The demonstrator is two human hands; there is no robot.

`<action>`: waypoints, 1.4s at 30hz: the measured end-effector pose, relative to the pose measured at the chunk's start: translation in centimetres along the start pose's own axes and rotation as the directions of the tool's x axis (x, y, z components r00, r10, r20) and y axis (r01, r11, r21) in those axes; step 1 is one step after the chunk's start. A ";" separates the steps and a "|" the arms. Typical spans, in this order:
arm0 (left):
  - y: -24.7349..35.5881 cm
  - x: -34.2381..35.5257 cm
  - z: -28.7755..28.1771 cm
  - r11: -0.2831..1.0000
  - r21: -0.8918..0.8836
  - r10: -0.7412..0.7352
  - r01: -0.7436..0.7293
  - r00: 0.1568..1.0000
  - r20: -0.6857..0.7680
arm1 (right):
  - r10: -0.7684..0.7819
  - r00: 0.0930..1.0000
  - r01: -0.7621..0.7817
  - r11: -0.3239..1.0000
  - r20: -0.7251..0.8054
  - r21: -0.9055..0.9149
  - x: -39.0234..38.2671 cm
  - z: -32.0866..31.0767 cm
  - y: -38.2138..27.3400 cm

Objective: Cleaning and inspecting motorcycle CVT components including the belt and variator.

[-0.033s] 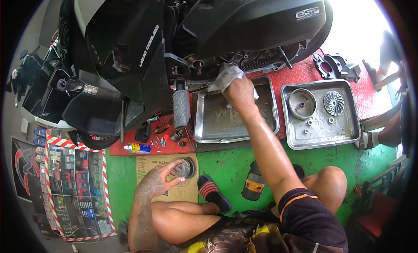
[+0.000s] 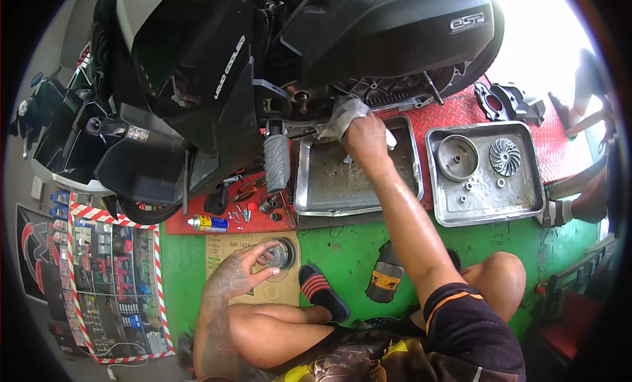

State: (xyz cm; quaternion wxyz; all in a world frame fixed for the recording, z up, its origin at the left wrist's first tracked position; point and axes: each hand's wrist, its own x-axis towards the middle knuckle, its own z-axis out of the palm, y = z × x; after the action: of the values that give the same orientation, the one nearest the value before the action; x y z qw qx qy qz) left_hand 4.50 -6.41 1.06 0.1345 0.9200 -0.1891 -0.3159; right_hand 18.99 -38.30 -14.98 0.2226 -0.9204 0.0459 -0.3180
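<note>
My right hand (image 2: 364, 140) is closed on a crumpled white cloth (image 2: 343, 117). It presses the cloth up to the lower edge of the scooter's engine casing (image 2: 382, 92), above the far edge of a stained metal tray (image 2: 355, 196). Cloth and hand hide the spot being touched. Low on the left, my left hand (image 2: 247, 269) has its fingers curled into a round, ring-shaped metal part (image 2: 283, 252) over a flat piece of cardboard (image 2: 224, 247). The thumb lies along the near side of that part.
A second metal tray (image 2: 487, 214) holds a round drum (image 2: 458, 157), a finned disc (image 2: 505, 157) and small bushings. A spray can (image 2: 208, 223), loose bolts and tools lie left. A dark cylinder with an orange band (image 2: 384, 281) stands near my knees. Someone's leg shows far right.
</note>
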 end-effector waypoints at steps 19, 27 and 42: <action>4.1 19.4 0.5 0.790 -0.587 -0.128 -0.178 0.888 -0.441 | -0.234 0.958 0.261 0.951 -0.167 0.163 -6.6 -2.9 0.0; 4.5 21.0 2.9 0.669 -0.617 0.025 -0.415 0.841 -0.540 | -0.206 0.943 0.162 0.970 0.261 0.179 -7.3 -5.9 -0.6; 1.3 1.8 2.1 0.972 -0.195 -0.028 -0.132 0.758 -0.652 | -0.427 0.824 0.136 0.788 0.373 0.601 -11.8 -9.7 -16.4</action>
State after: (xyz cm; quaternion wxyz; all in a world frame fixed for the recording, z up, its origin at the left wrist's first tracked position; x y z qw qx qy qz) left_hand 4.14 -8.60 -1.05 0.3054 0.9448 -0.1187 0.0070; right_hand 2.83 -24.63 -7.69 0.4294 -0.8622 -0.2480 -0.1037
